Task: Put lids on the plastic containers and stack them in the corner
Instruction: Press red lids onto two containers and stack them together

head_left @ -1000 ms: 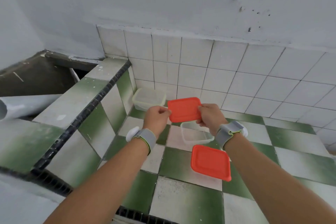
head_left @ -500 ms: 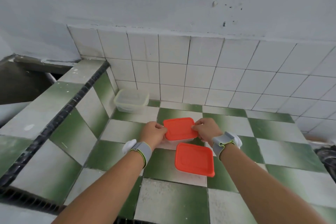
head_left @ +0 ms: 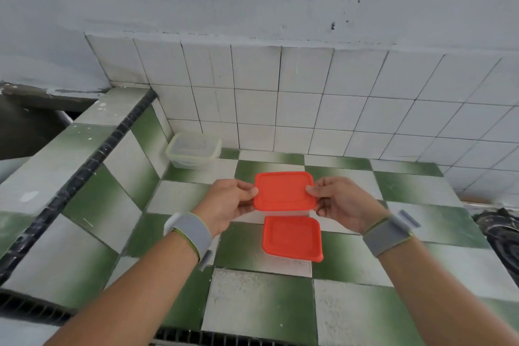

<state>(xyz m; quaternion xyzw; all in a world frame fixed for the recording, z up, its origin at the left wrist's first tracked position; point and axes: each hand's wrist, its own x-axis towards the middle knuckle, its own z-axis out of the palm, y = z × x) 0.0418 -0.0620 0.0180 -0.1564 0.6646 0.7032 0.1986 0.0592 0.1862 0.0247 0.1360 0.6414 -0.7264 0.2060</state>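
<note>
Worktop [head_left: 252,306] tiles in green and white filled most of what we saw, running up to the white-tiled wall [head_left: 309,98]. At about ten o'clock, tucked into the corner, sat a clear container [head_left: 193,150], apparently lidded already. At six o'clock from our hands a second red lid [head_left: 292,238] lay on the tiles. Our left hand [head_left: 227,205] and right hand [head_left: 341,203] each pinched an opposite edge of the held red lid [head_left: 283,191]. A second earlier we had held that lid high above an open clear container; it had since come down flat and now covered the container from view. We judged the lid roughly seated but not yet pressed shut, so snapping its edges down came next, then carrying it to the corner.
</note>
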